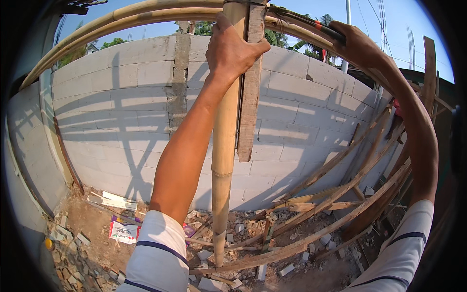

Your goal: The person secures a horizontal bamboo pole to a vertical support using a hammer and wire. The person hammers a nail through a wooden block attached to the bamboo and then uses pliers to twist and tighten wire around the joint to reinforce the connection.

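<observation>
Where the scene begins at the far left, a shaded grey side wall [31, 141] meets a long wall of pale grey rectangular blocks [155, 73], striped with shadows, that runs across the background behind a rough grey concrete column [178, 92]. Two curved tan bamboo poles [160, 15] sweep over the top of the view from the left edge toward the middle. Below them, a crumpled red-and-white packet [124, 232] lies on brown ground among broken pale block rubble [83, 239]. Near the centre, the left hand [233, 52], rising from a white sleeve with navy stripes [156, 248], is partly closed around the upper part of a thick upright tan bamboo pole [223, 155], its thumb spread to the right across a rough brown wooden plank [250, 112]; how tightly it grips, I cannot tell. That pole stands between the person's forearms, its foot down among the rubble beside a long pale wooden pole, and the plank runs along its right side, ending well above the ground. Farther right, the raised right hand [359, 45] is curled around the dark handle of a slim tool with a red-orange band [327, 29], whose far end points left toward the top of the upright. Long weathered timber lengths [335, 192] slant across the lower right, and a tall brown board [430, 68] rises at the far edge.
</observation>
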Action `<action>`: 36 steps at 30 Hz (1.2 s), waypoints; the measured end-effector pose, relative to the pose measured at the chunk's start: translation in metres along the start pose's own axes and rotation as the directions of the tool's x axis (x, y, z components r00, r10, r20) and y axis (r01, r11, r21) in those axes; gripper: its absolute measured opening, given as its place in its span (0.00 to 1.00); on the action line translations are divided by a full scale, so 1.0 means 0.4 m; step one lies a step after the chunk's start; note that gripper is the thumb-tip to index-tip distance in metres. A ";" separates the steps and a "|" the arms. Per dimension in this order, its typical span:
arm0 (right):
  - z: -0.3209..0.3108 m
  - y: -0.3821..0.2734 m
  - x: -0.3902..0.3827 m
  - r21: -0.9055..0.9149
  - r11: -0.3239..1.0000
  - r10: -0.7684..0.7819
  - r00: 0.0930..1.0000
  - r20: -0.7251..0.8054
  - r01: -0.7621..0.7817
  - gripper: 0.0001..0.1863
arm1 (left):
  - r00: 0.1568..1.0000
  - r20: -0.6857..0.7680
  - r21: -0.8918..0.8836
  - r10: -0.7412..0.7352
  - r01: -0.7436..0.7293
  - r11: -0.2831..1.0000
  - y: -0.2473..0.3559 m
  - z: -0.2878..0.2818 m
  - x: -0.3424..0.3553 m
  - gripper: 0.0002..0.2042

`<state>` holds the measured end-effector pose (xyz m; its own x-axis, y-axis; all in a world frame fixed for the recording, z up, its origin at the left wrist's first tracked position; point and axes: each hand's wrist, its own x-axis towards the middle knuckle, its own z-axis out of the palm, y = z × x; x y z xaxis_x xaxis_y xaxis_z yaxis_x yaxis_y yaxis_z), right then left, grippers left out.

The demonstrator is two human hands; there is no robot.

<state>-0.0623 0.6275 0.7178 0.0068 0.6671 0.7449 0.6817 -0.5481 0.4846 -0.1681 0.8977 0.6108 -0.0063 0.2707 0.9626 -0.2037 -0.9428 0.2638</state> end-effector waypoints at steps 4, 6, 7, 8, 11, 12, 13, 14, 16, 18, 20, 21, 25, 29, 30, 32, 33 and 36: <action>-0.004 0.000 0.010 0.073 0.996 0.034 0.981 0.192 -0.049 0.14 | 0.999 -0.047 0.023 -0.004 0.005 1.000 0.011 0.003 -0.007 0.46; -0.029 0.005 0.028 0.116 0.991 0.024 0.958 0.286 -0.060 0.13 | 0.999 -0.035 0.035 -0.031 0.032 0.999 0.015 0.003 -0.009 0.46; -0.038 0.003 0.035 0.154 0.985 0.019 0.926 0.378 -0.083 0.13 | 0.999 -0.044 0.046 -0.026 0.028 0.999 0.014 0.001 -0.011 0.48; -0.032 -0.003 0.031 0.262 0.959 0.001 0.923 0.384 -0.110 0.11 | 0.998 -0.053 0.059 -0.021 0.024 0.998 0.010 0.002 -0.011 0.49; 0.006 0.026 0.043 0.555 0.802 -0.102 0.866 0.489 -0.219 0.10 | 0.995 -0.099 0.080 0.032 -0.024 0.996 -0.005 0.002 -0.010 0.50; 0.013 0.038 0.041 0.560 0.800 -0.110 0.865 0.489 -0.215 0.10 | 0.995 -0.100 0.087 0.028 -0.020 0.996 0.003 0.003 -0.013 0.50; 0.016 0.050 0.037 0.576 0.792 -0.114 0.878 0.465 -0.202 0.10 | 0.998 -0.067 0.079 -0.003 0.009 0.997 0.015 0.005 -0.015 0.50; 0.017 0.058 0.036 0.591 0.784 -0.117 0.890 0.441 -0.190 0.10 | 0.999 -0.033 0.069 -0.035 0.037 0.997 0.022 0.008 -0.017 0.49; 0.021 0.067 0.065 0.617 0.763 -0.159 0.867 0.472 -0.196 0.10 | 0.999 -0.047 0.099 -0.014 0.019 0.995 0.010 0.000 -0.012 0.49; 0.013 0.065 0.083 0.650 0.728 -0.221 0.822 0.524 -0.218 0.09 | 0.998 -0.063 0.119 0.009 -0.002 0.993 0.001 -0.008 -0.010 0.48; 0.031 0.077 0.096 0.707 0.629 -0.258 0.770 0.583 -0.324 0.09 | 0.998 -0.067 0.137 0.001 0.008 0.991 -0.004 -0.013 -0.011 0.47; 0.031 0.083 0.095 0.727 0.527 -0.288 0.713 0.639 -0.439 0.09 | 0.998 -0.070 0.130 0.003 0.006 0.992 -0.001 -0.006 -0.011 0.47; 0.055 0.089 0.067 0.741 0.412 -0.344 0.662 0.666 -0.531 0.11 | 0.999 -0.049 0.129 -0.020 0.026 0.991 0.024 0.003 -0.007 0.48; 0.105 0.059 0.090 0.802 0.319 -0.417 0.684 0.598 -0.506 0.16 | 0.999 -0.024 0.047 -0.030 0.031 0.998 -0.014 -0.019 -0.008 0.47; 0.100 0.056 0.069 0.818 0.363 -0.366 0.740 0.565 -0.446 0.18 | 0.999 -0.030 0.076 -0.017 0.019 0.997 -0.004 -0.014 -0.018 0.47; 0.087 0.067 0.049 0.829 0.420 -0.234 0.838 0.493 -0.370 0.23 | 0.999 -0.039 0.079 0.000 0.003 0.997 0.003 -0.015 -0.006 0.47; 0.068 0.053 0.036 0.837 0.420 -0.209 0.861 0.464 -0.350 0.23 | 1.000 -0.025 0.058 0.004 -0.003 0.998 0.006 -0.015 -0.010 0.47; 0.071 0.042 0.048 0.784 0.493 -0.173 0.841 0.513 -0.377 0.20 | 0.998 0.063 0.026 -0.027 0.025 0.999 -0.006 -0.042 0.004 0.45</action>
<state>-0.0301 0.6453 0.7272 0.2634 0.9144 0.3073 0.9069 -0.1261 -0.4020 -0.1840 0.9039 0.6108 0.0612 0.2832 0.9571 -0.1785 -0.9403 0.2897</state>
